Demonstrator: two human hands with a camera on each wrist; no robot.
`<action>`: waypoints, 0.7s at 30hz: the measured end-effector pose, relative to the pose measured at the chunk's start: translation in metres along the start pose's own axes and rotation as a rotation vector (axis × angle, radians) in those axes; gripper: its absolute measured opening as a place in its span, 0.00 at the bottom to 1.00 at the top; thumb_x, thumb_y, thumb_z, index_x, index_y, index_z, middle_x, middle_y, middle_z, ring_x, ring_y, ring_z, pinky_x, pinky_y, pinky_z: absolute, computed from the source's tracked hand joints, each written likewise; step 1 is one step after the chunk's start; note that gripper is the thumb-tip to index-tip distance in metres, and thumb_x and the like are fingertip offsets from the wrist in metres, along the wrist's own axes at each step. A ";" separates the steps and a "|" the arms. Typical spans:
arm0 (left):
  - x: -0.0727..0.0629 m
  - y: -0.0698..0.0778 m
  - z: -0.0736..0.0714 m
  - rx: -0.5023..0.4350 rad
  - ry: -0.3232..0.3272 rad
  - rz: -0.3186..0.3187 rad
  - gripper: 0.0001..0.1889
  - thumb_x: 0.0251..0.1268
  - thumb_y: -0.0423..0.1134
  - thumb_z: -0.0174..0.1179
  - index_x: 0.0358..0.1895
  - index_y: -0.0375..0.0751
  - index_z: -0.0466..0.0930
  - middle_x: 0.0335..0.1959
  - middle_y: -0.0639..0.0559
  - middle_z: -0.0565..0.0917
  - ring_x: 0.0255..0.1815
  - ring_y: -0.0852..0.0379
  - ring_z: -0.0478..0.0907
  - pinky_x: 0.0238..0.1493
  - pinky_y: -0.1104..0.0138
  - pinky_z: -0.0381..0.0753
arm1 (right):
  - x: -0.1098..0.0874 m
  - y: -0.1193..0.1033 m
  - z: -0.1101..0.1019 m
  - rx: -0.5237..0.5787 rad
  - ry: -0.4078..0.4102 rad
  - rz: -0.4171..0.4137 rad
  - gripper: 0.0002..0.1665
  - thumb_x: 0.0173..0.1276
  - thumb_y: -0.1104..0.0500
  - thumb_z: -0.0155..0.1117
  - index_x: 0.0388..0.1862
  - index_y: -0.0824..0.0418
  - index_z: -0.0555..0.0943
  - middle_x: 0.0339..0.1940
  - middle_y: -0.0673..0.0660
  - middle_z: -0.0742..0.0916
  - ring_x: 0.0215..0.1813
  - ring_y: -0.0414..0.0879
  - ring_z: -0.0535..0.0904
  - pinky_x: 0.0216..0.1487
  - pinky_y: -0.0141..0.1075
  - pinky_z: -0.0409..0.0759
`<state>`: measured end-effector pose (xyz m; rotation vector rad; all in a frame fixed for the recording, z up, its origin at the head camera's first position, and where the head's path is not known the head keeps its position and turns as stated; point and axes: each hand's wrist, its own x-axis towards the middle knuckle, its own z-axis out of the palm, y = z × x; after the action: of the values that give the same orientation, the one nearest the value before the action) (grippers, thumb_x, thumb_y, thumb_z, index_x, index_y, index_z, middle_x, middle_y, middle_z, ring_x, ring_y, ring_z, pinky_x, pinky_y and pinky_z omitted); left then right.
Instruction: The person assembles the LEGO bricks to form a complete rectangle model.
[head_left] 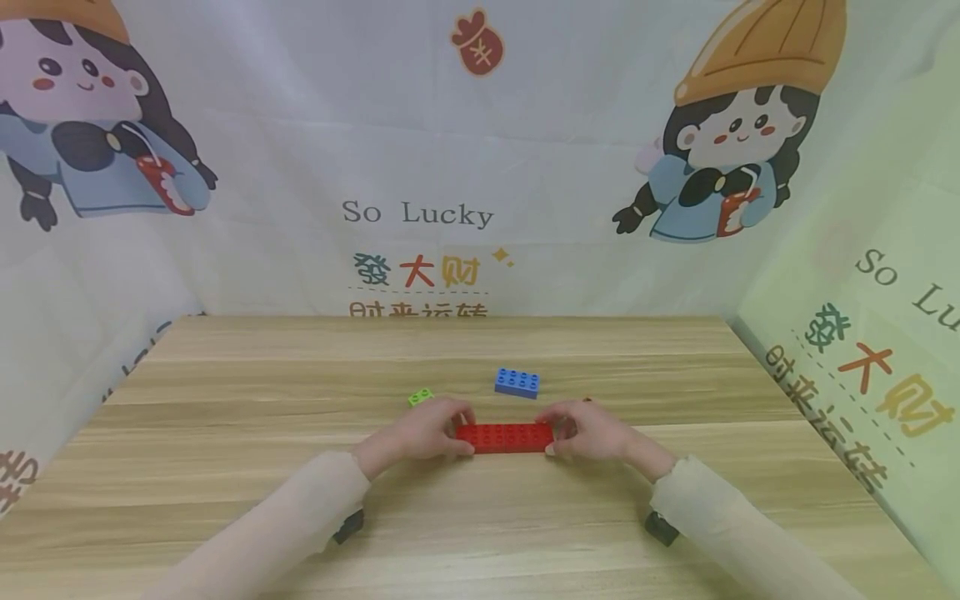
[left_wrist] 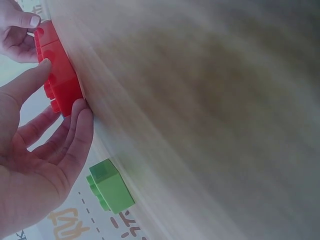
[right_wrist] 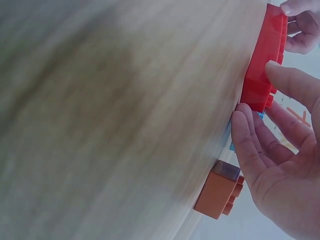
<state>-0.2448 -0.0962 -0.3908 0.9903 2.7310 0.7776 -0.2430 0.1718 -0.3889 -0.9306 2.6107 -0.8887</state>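
Two red toy building bricks (head_left: 491, 438) lie end to end in a row on the wooden table, studs upward, with a thin seam between them. My left hand (head_left: 435, 429) holds the row's left end, its thumb (left_wrist: 37, 75) on the near side and its fingers bent round the end and far side. At the opposite end my right hand (head_left: 596, 431) grips the other red brick in the same way, its thumb (right_wrist: 285, 77) against the near face. Both hands are low, close to the tabletop.
Behind the red row sits a blue brick (head_left: 517, 383). A small green brick (head_left: 421, 397) is beyond my left hand, and an orange-brown brick (right_wrist: 218, 192) beyond my right. Printed cloth (head_left: 562, 167) hangs behind the wooden table (head_left: 480, 533) and along its sides.
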 end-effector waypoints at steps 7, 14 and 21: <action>-0.001 -0.002 0.000 -0.025 0.006 -0.023 0.19 0.47 0.40 0.66 0.42 0.37 0.73 0.34 0.50 0.77 0.31 0.59 0.72 0.33 0.67 0.72 | 0.000 0.002 0.000 0.019 0.011 0.001 0.23 0.56 0.61 0.64 0.51 0.64 0.73 0.40 0.51 0.79 0.34 0.42 0.73 0.36 0.35 0.74; -0.004 -0.003 -0.002 -0.055 0.006 -0.032 0.18 0.47 0.39 0.66 0.41 0.37 0.73 0.35 0.49 0.77 0.35 0.56 0.72 0.38 0.63 0.72 | 0.003 0.005 -0.003 0.043 0.043 0.016 0.22 0.57 0.60 0.63 0.51 0.63 0.74 0.43 0.53 0.79 0.39 0.43 0.75 0.41 0.36 0.74; -0.004 -0.004 -0.003 -0.071 -0.005 -0.031 0.17 0.47 0.37 0.65 0.41 0.37 0.73 0.35 0.49 0.77 0.37 0.55 0.73 0.40 0.62 0.72 | 0.011 0.003 -0.013 0.084 0.087 0.017 0.24 0.58 0.57 0.62 0.52 0.66 0.72 0.44 0.59 0.79 0.40 0.47 0.75 0.40 0.37 0.74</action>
<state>-0.2446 -0.1025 -0.3908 0.9314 2.6878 0.8594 -0.2579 0.1728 -0.3801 -0.8650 2.6260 -1.0487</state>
